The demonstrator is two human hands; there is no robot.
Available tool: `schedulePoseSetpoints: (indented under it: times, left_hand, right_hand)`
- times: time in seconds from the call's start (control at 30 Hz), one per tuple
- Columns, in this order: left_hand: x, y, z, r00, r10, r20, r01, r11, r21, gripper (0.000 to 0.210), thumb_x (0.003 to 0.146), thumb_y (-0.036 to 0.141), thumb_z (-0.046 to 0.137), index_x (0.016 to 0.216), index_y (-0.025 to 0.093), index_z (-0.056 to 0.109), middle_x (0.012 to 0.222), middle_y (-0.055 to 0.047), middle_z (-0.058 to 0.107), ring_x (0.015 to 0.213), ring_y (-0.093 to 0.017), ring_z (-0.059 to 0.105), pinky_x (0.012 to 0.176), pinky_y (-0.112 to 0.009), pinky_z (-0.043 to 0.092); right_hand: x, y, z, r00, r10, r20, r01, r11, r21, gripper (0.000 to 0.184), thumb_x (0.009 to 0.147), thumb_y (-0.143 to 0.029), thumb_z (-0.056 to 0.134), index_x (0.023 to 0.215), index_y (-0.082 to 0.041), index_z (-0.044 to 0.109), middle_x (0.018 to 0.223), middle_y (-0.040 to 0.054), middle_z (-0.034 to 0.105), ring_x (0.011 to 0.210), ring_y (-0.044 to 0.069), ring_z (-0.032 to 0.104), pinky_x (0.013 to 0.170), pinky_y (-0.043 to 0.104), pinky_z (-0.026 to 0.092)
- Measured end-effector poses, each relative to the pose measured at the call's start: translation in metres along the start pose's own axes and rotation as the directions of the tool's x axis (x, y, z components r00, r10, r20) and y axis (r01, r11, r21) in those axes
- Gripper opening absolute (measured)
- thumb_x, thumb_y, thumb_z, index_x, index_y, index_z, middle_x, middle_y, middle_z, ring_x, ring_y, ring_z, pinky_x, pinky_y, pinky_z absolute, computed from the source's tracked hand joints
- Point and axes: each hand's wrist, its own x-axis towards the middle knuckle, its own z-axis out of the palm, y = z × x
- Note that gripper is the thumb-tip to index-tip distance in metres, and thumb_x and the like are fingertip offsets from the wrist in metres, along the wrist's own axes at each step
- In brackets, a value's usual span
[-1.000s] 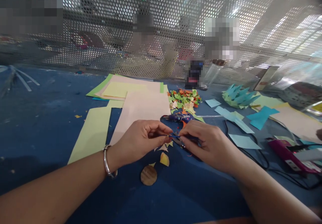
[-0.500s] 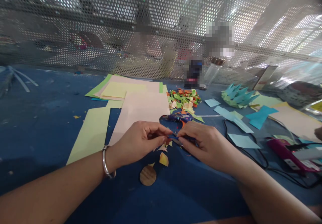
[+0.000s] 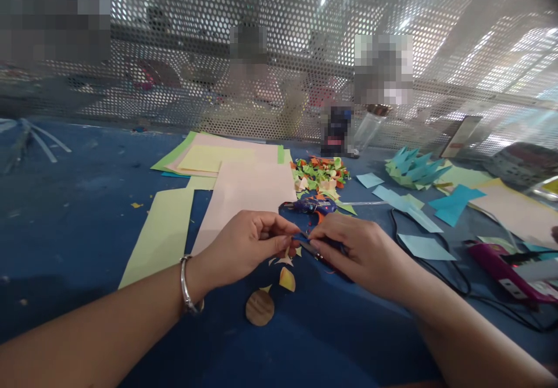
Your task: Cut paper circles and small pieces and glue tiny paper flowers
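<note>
- My L hand [image 3: 257, 238]: fingertips pinching sm. blue strip [image 3: 303, 236]
- My R hand [image 3: 357, 245]: pinching strip's R end
- Scissors [image 3: 310, 249] by R thumb, can't tell if held

1 silver bangle [image 3: 185, 283] circles the left wrist [image 3: 198, 278].

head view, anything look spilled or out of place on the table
Nothing looks plainly wrong, just untidy: a light blue paper slip lies askew across the black cable, and a few paper scraps lie near the left hand, apart from the main scrap pile.
</note>
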Motion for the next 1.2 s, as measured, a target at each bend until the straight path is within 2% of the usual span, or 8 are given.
schedulePoseSetpoints:
  times: [0.13,0.3,0.47,0.7,0.87,1.03,1.2]
  left_hand:
    - [0.0,0.003,0.001,0.996,-0.092,0.005,0.091,0.986,-0.141,0.022,0.083,0.027,0.077,0.101,0.015,0.071,0.088,-0.006,0.078,0.086,-0.017,0.074,0.083,-0.031,0.055]
    - [-0.002,0.006,0.001,0.983,-0.18,0.025,0.181,0.956,-0.232,0.029,0.078,0.028,0.082,0.102,0.014,0.07,0.089,-0.008,0.078,0.086,-0.018,0.075,0.085,-0.033,0.054]
    - [-0.002,0.007,0.001,0.976,-0.215,0.024,0.215,0.945,-0.248,0.032,0.078,0.026,0.082,0.104,0.014,0.068,0.089,-0.008,0.078,0.087,-0.019,0.075,0.084,-0.031,0.054]
    - [-0.004,0.018,0.001,0.972,-0.233,0.041,0.236,0.948,-0.214,0.042,0.081,0.021,0.079,0.118,0.016,0.06,0.086,-0.007,0.077,0.082,-0.017,0.074,0.075,-0.026,0.052]
    - [-0.005,0.022,0.001,0.972,-0.233,0.039,0.236,0.949,-0.21,0.048,0.079,0.018,0.078,0.122,0.017,0.056,0.087,-0.008,0.077,0.08,-0.018,0.074,0.074,-0.027,0.052]
    - [-0.003,0.018,0.0,0.978,-0.204,0.041,0.208,0.965,-0.162,0.031,0.084,0.026,0.074,0.111,0.016,0.062,0.091,-0.01,0.078,0.085,-0.019,0.074,0.078,-0.03,0.054]
    - [-0.004,0.014,-0.005,0.995,-0.07,0.07,0.071,0.997,-0.01,0.024,0.083,0.029,0.076,0.102,0.016,0.067,0.086,-0.009,0.077,0.079,-0.017,0.072,0.076,-0.031,0.054]
  right_hand:
    - [-0.002,-0.001,0.0,0.999,-0.021,-0.032,0.02,0.999,-0.025,0.016,0.098,-0.02,0.054,0.094,-0.02,0.07,0.087,0.0028,0.066,0.08,0.015,0.061,0.073,0.028,0.045]
    - [-0.002,-0.003,0.002,0.998,-0.053,-0.039,0.05,0.996,-0.073,0.017,0.098,-0.019,0.054,0.092,-0.019,0.07,0.085,0.0038,0.066,0.079,0.016,0.06,0.07,0.029,0.044]
    - [-0.003,-0.006,0.004,0.995,-0.097,-0.026,0.091,0.98,-0.176,0.022,0.1,-0.019,0.051,0.089,-0.017,0.07,0.08,0.0043,0.062,0.073,0.015,0.057,0.065,0.028,0.04]
    - [-0.005,-0.008,0.003,0.991,-0.132,-0.015,0.125,0.962,-0.242,0.027,0.103,-0.019,0.045,0.092,-0.017,0.07,0.081,0.0051,0.063,0.074,0.015,0.059,0.065,0.029,0.04]
    - [-0.005,-0.008,0.003,0.99,-0.139,-0.015,0.131,0.956,-0.261,0.027,0.102,-0.019,0.045,0.092,-0.017,0.07,0.082,0.0051,0.064,0.074,0.016,0.059,0.064,0.029,0.04]
    - [-0.005,-0.008,0.004,0.99,-0.139,-0.004,0.134,0.958,-0.252,0.027,0.103,-0.019,0.045,0.091,-0.017,0.069,0.082,0.005,0.063,0.074,0.015,0.058,0.065,0.029,0.041]
    - [-0.005,-0.009,0.003,0.99,-0.138,-0.012,0.133,0.972,-0.195,0.026,0.103,-0.02,0.045,0.091,-0.018,0.069,0.08,0.0047,0.062,0.072,0.015,0.057,0.065,0.028,0.041]
